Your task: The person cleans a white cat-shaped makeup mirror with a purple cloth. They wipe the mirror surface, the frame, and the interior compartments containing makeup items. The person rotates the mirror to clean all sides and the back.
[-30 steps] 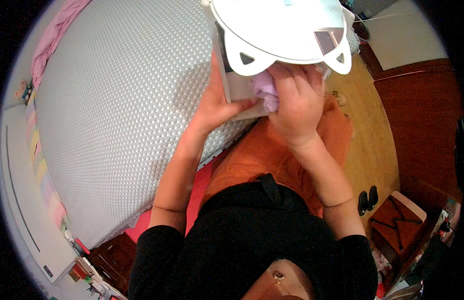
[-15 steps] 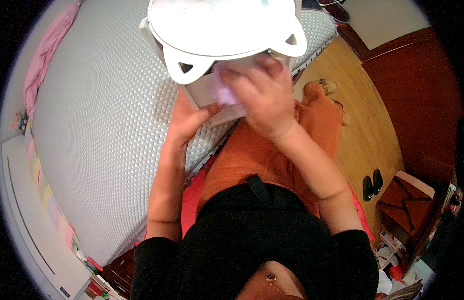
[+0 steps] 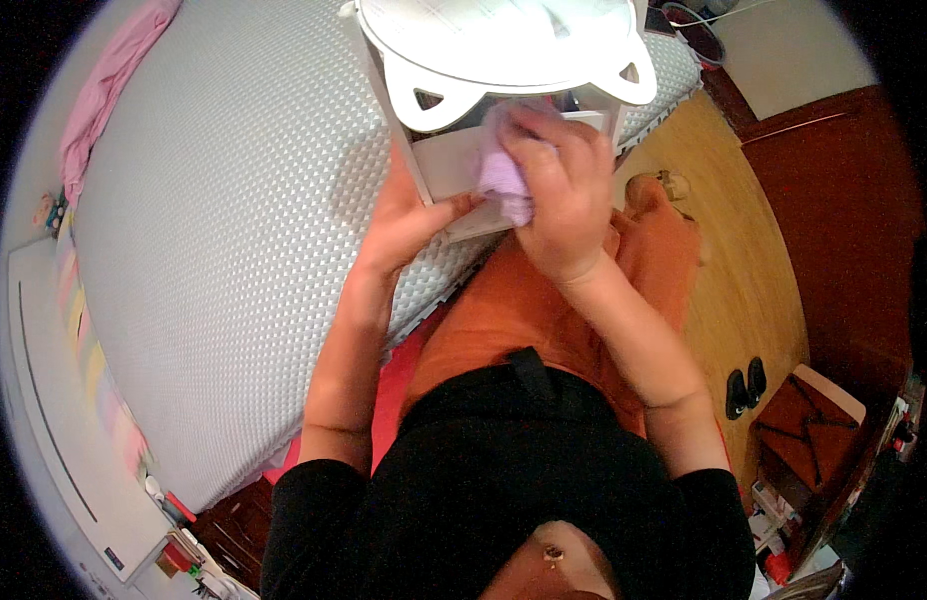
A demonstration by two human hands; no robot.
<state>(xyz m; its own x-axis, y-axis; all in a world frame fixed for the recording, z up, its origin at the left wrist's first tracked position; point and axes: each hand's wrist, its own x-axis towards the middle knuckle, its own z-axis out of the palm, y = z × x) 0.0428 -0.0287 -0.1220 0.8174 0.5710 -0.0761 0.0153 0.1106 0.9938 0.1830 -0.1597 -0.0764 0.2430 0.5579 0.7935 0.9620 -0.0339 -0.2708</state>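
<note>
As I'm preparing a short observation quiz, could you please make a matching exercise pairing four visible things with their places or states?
1. Purple cloth
2. Left hand
3. Black shoes
4. Pink fabric

A. On the wooden floor
B. Along the grey mattress's edge
C. Holding the white box
D. Gripped by the right hand

Pairs: 1-D; 2-C; 3-A; 4-B

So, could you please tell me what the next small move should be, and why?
Probably slide the purple cloth slightly left: the right hand holds it over the front of the pale box, uncovered surface shows beside it, and the left hand steadies the box's lower left corner.
</note>
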